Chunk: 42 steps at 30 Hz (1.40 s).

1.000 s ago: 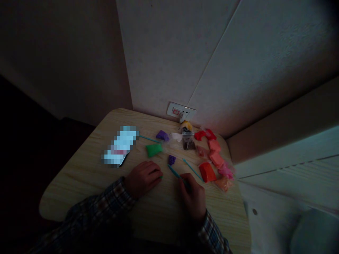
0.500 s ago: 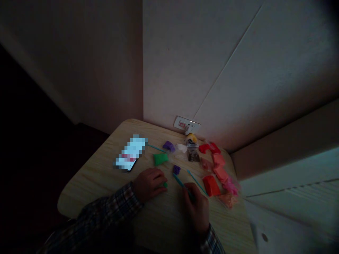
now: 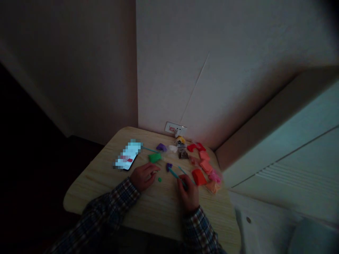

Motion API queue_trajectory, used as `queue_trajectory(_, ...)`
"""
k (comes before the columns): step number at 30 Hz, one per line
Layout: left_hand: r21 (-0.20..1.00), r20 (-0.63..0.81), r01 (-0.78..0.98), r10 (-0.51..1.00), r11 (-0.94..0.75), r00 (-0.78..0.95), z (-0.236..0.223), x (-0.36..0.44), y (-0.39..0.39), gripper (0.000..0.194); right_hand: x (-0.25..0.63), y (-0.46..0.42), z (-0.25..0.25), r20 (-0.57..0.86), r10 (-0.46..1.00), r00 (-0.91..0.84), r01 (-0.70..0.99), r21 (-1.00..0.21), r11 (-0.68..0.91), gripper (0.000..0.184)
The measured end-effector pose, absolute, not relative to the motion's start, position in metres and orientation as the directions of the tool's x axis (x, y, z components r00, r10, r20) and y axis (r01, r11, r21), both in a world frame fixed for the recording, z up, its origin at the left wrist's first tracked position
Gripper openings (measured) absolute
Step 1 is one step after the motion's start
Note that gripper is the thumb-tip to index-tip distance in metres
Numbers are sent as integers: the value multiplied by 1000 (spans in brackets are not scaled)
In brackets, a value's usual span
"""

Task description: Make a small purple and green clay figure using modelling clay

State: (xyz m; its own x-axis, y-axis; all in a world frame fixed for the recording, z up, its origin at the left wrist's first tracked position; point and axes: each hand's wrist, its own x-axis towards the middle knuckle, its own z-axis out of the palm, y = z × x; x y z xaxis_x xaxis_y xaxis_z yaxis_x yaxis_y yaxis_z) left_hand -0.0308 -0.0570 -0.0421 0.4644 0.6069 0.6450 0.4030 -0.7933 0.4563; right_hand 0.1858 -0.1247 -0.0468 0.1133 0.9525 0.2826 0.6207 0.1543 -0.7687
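Note:
My right hand (image 3: 188,194) is closed around a teal modelling tool (image 3: 174,173), held like a pen. The tool's far end touches a small lump of purple clay (image 3: 168,166) on the table. My left hand (image 3: 144,177) is just left of a small green clay ball (image 3: 159,179), its fingers bent and slightly apart. I cannot make out anything held in them. Behind that hand lies a green clay packet (image 3: 154,157). A second thin teal stick (image 3: 182,170) lies partly hidden behind my right hand.
A lit phone (image 3: 128,156), its screen blurred, lies on the left of the wooden table (image 3: 100,183). Clay packets stretch along the back and right: purple (image 3: 161,147), white (image 3: 173,149), red (image 3: 198,177), pink (image 3: 215,176). A wall socket (image 3: 175,128) sits behind.
My left hand has drawn off the green ball, which now lies uncovered. The tool's tip remains at the purple lump. The whole view has shifted, so the table items appear further left.

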Motion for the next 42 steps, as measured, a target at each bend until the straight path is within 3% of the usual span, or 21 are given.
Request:
queue_trajectory(8, 381, 660, 413, 556, -827, 505, -45, -31, -55, 21, 183, -121, -48, 295, 953, 76, 640, -747, 180, 22)
queue_trajectory(17, 372, 694, 434, 557, -820, 457, -44, -32, -52, 18, 184, -117, -49, 294, 951, 93, 674, -722, 157, 21)
queue_trajectory(30, 319, 695, 405, 502, -857, 514, -40, -30, -64, 21, 179, -122, -47, 324, 946, 27, 662, -715, 226, 17)
queue_trajectory(38, 344, 659, 436, 545, -831, 518, -47, -30, -65, 21, 178, -124, -46, 277, 961, 20, 641, -741, 200, 18)
queue_trajectory(42, 387, 658, 522, 624, -760, 421, -47, -31, -63, 23, 178, -125, -46, 240, 970, 24, 646, -745, 168, 18)
